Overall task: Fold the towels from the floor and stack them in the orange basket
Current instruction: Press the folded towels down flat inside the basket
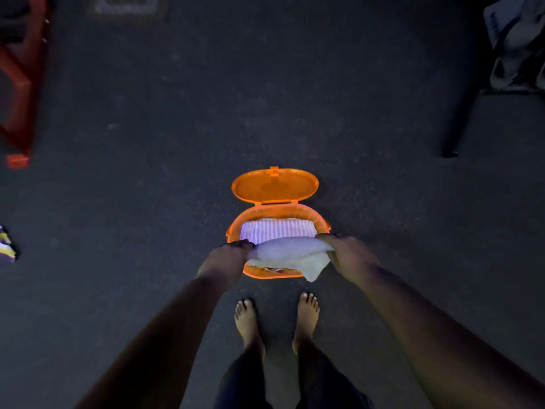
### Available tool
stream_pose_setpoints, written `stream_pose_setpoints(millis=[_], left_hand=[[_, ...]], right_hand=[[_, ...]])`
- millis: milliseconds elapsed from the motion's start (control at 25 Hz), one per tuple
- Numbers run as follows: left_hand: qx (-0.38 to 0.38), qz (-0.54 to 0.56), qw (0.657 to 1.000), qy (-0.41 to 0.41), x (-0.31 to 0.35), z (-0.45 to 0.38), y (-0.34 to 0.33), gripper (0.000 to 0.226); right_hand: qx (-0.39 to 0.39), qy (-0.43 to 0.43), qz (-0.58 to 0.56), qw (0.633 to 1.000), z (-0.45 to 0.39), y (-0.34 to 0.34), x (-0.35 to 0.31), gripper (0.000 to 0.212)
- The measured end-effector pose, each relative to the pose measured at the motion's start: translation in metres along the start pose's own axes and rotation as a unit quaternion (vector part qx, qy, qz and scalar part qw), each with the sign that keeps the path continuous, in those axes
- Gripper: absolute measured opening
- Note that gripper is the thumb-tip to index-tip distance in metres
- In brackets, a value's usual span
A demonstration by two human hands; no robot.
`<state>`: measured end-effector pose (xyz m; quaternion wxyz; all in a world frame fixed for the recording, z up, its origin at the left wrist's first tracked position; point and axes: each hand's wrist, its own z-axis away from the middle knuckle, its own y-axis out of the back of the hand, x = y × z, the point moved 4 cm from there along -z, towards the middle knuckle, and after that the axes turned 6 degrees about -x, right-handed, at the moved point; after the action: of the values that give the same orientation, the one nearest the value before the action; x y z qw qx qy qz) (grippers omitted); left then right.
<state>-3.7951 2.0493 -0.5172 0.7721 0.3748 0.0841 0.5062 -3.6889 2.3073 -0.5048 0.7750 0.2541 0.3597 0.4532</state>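
The person stood barefoot on the dark floor (147,143). The left hand (227,258) and right hand (348,255) each gripped one end of a folded pale towel (287,250), held just over the near rim of the orange basket (272,273). The placing step seemed in hand. A striped towel (277,228) already lay inside toward the far rim, so the next move likely called for lowering the pale one flat onto it, with its loose corner tucked in. The lid (274,185) stood open behind.

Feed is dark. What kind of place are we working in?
Probably a dim room in a home: dark bare floor, a red plastic chair at left, clothes heaped on furniture at right, and the orange basket holding towels.
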Motion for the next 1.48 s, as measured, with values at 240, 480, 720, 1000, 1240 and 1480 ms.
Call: stream_pose_setpoints(millis=[240,480,720,1000,1240,1480], left_hand=[[0.004,-0.072,0.997,0.032,-0.038,-0.143,-0.107,0.047],[-0.19,-0.01,0.982,-0.001,-0.082,-0.198,-0.37,0.049],[-0.036,0.028,0.999,0.003,-0.108,-0.288,-0.328,0.064],[0.151,0.041,0.988,-0.009,-0.073,-0.371,-0.293,0.076],[0.296,-0.013,0.952,0.079,-0.096,-0.428,-0.356,0.078],[0.32,-0.027,0.944,0.072,-0.098,-0.436,-0.362,0.079]], right_hand=[[0.041,0.025,0.026,0.999,-0.152,-0.082,0.051,0.054],[-0.042,0.084,0.106,0.99,-0.243,-0.25,0.113,0.059],[-0.147,0.065,0.048,0.986,-0.255,-0.327,0.132,0.042],[0.056,-0.08,-0.058,0.994,-0.327,-0.334,0.104,0.069],[0.141,-0.065,0.043,0.987,-0.397,-0.405,0.129,0.077],[0.191,-0.039,0.072,0.978,-0.402,-0.409,0.135,0.077]])
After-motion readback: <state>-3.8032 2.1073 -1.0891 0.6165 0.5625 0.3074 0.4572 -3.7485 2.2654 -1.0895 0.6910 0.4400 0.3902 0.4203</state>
